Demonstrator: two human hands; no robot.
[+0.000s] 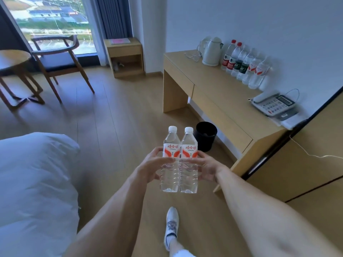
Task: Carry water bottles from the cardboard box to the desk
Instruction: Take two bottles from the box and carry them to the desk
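Bottles fill both hands: the left hand [151, 164] wraps its fingers round the left bottle [170, 160], and the right hand [206, 166] grasps the right bottle [188, 161]. The two stand upright, side by side and touching, held in the air above the wooden floor [115, 115]. Each has a white cap and a white-and-red label printed 娃哈哈. On the desk [207, 89], six bottles [245, 64] line the white wall [241, 19] beside a white kettle [211, 51]; their labels are too blurred to read. A telephone [272, 104] sits nearer. A black bin [206, 136] stands under the desk, a white bed [35, 182] at left.
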